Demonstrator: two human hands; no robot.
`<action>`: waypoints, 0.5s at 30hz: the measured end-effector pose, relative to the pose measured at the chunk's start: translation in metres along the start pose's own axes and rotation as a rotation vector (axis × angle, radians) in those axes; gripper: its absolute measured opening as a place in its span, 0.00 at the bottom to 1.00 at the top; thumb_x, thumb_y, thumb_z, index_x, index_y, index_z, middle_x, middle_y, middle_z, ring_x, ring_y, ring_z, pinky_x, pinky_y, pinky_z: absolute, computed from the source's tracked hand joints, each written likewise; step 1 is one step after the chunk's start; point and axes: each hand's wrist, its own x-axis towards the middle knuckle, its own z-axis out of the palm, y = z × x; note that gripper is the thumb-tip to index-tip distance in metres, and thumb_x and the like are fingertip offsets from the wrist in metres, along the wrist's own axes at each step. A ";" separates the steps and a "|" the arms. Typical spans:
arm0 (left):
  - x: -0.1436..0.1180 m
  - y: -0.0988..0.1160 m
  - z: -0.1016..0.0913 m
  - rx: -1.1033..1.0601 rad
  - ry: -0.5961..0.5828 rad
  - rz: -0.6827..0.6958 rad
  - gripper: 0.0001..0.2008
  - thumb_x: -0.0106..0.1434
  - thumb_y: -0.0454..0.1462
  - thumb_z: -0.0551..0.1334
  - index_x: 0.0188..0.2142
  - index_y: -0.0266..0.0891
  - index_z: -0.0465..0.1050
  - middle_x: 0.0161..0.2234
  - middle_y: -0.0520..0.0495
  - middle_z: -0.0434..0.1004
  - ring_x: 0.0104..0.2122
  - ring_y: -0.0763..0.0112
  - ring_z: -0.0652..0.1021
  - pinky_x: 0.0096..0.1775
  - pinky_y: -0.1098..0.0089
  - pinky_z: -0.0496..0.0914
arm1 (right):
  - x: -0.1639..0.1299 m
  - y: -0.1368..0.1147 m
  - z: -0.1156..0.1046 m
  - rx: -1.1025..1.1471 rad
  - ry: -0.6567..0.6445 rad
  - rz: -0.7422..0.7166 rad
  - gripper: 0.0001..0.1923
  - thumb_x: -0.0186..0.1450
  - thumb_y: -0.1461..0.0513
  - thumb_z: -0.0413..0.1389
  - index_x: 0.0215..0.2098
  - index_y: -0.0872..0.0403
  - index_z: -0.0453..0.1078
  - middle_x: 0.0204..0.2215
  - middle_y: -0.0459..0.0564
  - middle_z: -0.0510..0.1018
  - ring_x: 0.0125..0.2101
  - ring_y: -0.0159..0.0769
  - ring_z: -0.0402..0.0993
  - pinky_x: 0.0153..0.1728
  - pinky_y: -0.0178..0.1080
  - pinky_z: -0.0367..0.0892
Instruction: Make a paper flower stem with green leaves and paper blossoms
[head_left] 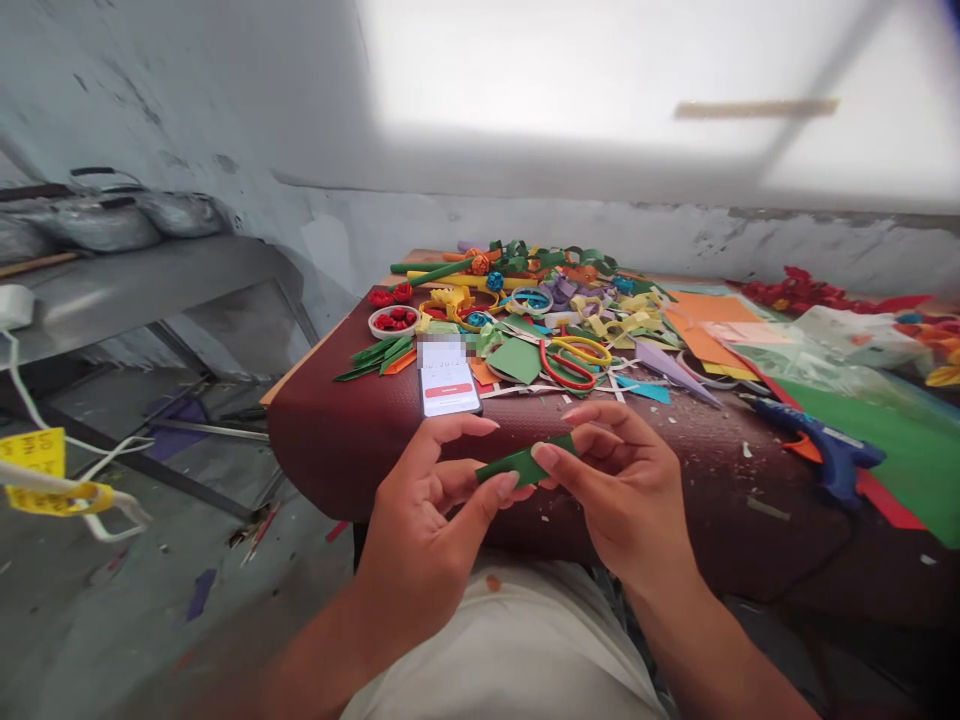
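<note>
A small folded piece of green paper is pinched between both my hands, just in front of the table's near edge. My left hand grips its left end with thumb and fingers. At its right end my right hand holds it with thumb and forefinger. A phone with a lit screen lies on the dark red table cover just beyond my hands.
Piles of coloured paper scraps, green strips and scissors with red and yellow handles cover the table's middle. A white bowl of red paper roses sits left. A blue glue gun lies right, beside green sheets. A metal shelf stands left.
</note>
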 end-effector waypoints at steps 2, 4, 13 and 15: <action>0.000 -0.001 0.000 -0.014 -0.037 0.018 0.16 0.63 0.36 0.68 0.48 0.44 0.67 0.30 0.52 0.86 0.34 0.66 0.86 0.40 0.71 0.78 | 0.001 0.000 0.000 -0.012 0.008 -0.014 0.16 0.52 0.62 0.73 0.34 0.51 0.73 0.18 0.36 0.70 0.18 0.25 0.71 0.22 0.29 0.72; 0.001 -0.004 0.000 -0.033 -0.060 0.041 0.15 0.64 0.36 0.68 0.48 0.45 0.67 0.31 0.53 0.86 0.33 0.69 0.86 0.40 0.73 0.78 | 0.001 0.000 0.000 -0.022 0.011 -0.023 0.16 0.52 0.62 0.73 0.34 0.51 0.73 0.18 0.36 0.71 0.18 0.25 0.71 0.23 0.28 0.72; 0.006 -0.017 -0.001 -0.020 -0.013 0.044 0.14 0.64 0.37 0.68 0.47 0.43 0.67 0.28 0.53 0.86 0.31 0.71 0.85 0.37 0.76 0.77 | -0.002 0.002 0.003 -0.042 -0.130 0.079 0.21 0.52 0.61 0.73 0.42 0.50 0.75 0.24 0.43 0.80 0.22 0.33 0.79 0.24 0.32 0.74; 0.007 -0.020 0.000 -0.015 -0.009 0.026 0.14 0.64 0.38 0.68 0.46 0.43 0.67 0.28 0.52 0.86 0.31 0.70 0.85 0.38 0.75 0.78 | -0.001 0.004 0.001 -0.047 -0.131 0.101 0.22 0.51 0.61 0.74 0.42 0.51 0.75 0.23 0.43 0.80 0.21 0.33 0.78 0.24 0.32 0.74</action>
